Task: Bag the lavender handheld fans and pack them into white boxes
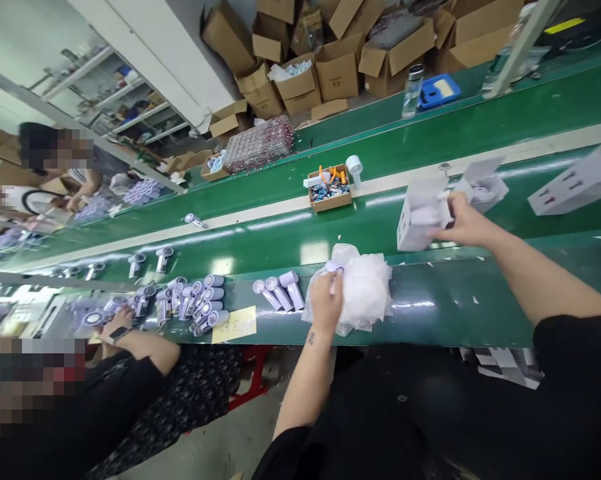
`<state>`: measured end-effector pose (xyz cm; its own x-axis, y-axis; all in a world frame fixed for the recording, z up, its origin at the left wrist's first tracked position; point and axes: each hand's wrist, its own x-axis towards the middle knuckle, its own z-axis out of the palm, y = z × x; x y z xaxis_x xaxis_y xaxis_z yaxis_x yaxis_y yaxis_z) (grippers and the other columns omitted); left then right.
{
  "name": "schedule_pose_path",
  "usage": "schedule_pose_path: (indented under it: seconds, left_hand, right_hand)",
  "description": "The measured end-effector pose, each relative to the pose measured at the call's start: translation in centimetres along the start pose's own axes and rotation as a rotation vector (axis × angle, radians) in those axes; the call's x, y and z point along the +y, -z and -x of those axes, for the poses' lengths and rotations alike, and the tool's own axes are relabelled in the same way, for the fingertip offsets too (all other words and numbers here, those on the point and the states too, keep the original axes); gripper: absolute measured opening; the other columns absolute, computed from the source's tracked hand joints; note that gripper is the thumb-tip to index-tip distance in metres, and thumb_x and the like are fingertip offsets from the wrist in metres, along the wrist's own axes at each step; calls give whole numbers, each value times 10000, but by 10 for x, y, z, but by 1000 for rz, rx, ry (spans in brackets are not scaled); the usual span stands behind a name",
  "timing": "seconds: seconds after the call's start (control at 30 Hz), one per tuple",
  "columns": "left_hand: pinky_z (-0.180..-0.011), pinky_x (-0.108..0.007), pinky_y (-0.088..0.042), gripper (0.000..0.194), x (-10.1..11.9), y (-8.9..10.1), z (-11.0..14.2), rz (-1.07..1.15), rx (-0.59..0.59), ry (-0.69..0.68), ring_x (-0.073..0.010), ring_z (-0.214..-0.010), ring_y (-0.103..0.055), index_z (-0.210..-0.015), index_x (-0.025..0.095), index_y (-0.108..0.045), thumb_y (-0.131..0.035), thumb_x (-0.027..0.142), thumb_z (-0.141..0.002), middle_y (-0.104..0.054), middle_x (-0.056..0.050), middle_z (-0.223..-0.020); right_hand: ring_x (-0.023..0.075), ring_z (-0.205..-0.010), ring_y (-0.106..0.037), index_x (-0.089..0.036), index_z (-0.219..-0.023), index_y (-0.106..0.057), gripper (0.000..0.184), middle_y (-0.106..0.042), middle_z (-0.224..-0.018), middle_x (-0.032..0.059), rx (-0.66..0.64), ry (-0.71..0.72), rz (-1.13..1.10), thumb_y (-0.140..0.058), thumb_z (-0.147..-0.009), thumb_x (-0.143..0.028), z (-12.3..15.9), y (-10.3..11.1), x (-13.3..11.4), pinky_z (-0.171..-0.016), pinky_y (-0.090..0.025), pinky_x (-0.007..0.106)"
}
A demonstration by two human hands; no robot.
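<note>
My right hand (466,223) grips the side of an open white box (409,223) that stands on the green belt, with a pale, rounded item inside it. My left hand (327,297) is closed at the left edge of a pile of clear plastic bags (365,290). A lilac rim shows at its fingertips, apparently part of a handheld fan; the rest is hidden by the hand and the bags. Left of that hand, several lilac handheld fans (293,291) lie side by side on the bench.
Another open white box (483,190) and a further box (575,180) stand to the right. Beyond the bags is a small carton (331,197) of mixed parts. A co-worker's hand (117,325) is among more fans at left. Brown cartons (337,70) line the back.
</note>
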<state>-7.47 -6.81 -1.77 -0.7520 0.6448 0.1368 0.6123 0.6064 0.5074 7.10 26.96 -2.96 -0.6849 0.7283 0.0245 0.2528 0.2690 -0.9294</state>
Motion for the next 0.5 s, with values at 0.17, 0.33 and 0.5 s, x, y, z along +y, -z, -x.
schedule_pose_path:
  seconds: [0.17,0.33,0.5]
  left_hand:
    - [-794,-367,-442,365,-121,9,0,-305,-200,732,-292,-965,-624,-1038,133,-620,-344,335,-911,-677,-182,-983]
    - [-815,-416,-434,422,-151,-11,-10,-322,-348,795,-360,-996,-610,-945,76,-636,-539,457,-794,-657,-254,-1010]
    - [-721,-393,-448,396,-162,0,-21,-244,-375,823,-359,-920,-624,-804,98,-645,-582,481,-724,-664,-241,-941]
  right_hand:
    - [211,-1083,-547,-137,-1282,-280,869,-496,-1243,187,-84,172,143,-770,-566,-112,-86,-42,30,-944,-386,324]
    - [234,-941,-591,-117,-1306,-321,906,-596,-1082,132,-138,-62,326,-777,-523,-84,-104,-59,37,-917,-396,392]
    - [243,-1095,-518,-183,-1234,-435,702,-488,-1253,140,149,80,198,-753,-608,-196,-55,-47,19,-756,-489,320]
